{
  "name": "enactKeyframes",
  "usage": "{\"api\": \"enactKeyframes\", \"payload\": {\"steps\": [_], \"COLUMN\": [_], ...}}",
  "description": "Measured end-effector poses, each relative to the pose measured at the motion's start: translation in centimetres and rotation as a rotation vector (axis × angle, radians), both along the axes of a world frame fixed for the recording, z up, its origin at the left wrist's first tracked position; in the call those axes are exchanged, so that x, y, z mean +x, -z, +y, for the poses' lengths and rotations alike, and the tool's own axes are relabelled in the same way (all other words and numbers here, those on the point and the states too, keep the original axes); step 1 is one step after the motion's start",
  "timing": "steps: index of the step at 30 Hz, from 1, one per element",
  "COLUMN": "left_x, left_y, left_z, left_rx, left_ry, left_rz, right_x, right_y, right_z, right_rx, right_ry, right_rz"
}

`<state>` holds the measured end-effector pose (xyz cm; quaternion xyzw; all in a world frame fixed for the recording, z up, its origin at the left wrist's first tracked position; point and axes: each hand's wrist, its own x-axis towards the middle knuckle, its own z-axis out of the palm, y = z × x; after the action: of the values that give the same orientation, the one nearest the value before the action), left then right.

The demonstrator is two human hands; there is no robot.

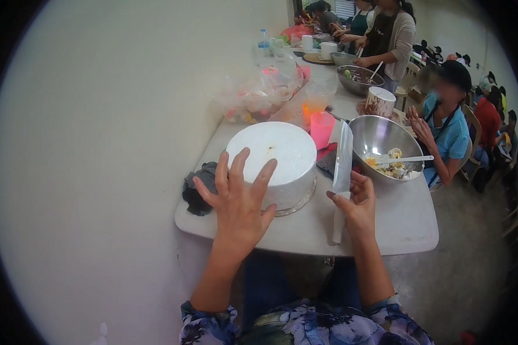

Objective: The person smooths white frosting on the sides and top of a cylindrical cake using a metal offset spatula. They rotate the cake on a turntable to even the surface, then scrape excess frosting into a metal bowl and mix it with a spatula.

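My left hand (244, 202) is spread wide in front of a round white cake dummy (280, 146), its fingertips overlapping the near edge of the top. Whether they touch it I cannot tell. The dummy looks like foam and sits on a thin round base (300, 207) on the white table (393, 220). Between the thumb and fingers of my right hand (356, 205) is a white-handled icing spatula (343, 159), its broad metal blade pointing away from me. Just beyond it, a steel mixing bowl (382, 133) holds yellow and white frosting remnants and a white spatula (408, 159).
A crumpled dark cloth (200, 189) lies left of the dummy, against the wall (112, 151). Behind stand a pink cup (321, 129) and plastic bags (261, 92). A brown-smeared cake dummy (380, 101) is farther back. A person in blue (446, 125) sits at the right; others stand beyond.
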<state>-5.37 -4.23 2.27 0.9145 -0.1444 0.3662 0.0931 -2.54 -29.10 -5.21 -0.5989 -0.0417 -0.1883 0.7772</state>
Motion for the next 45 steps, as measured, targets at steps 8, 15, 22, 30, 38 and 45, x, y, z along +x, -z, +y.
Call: {"api": "enactKeyframes", "payload": {"steps": [8, 15, 22, 30, 38, 45], "left_x": [0.7, 0.9, 0.3, 0.0, 1.2, 1.8], "left_y": [-4.4, -4.0, -2.9, -1.2, -0.9, -0.3], "left_z": [-0.6, -1.4, -0.9, 0.0, 1.0, 2.1], "left_rx": [0.172, 0.109, 0.083, -0.042, 0.02, -0.031], "left_ry": [0.045, 0.1, 0.072, 0.079, 0.051, 0.076], "left_rz": [0.284, 0.188, 0.117, 0.056, 0.087, 0.104], "right_x": [-1.3, -1.7, -1.4, 0.6, 3.9, 7.9], "right_y": [0.6, 0.4, -0.3, -6.6, -9.4, -12.9], "right_z": [-1.0, -0.9, -1.2, -0.8, 1.5, 5.0], "right_rx": [0.003, 0.032, 0.042, -0.188, -0.355, -0.68], "right_ry": [0.011, -0.027, -0.013, -0.066, -0.11, -0.18], "right_rz": [-0.027, 0.005, 0.059, -0.063, -0.161, -0.078]}}
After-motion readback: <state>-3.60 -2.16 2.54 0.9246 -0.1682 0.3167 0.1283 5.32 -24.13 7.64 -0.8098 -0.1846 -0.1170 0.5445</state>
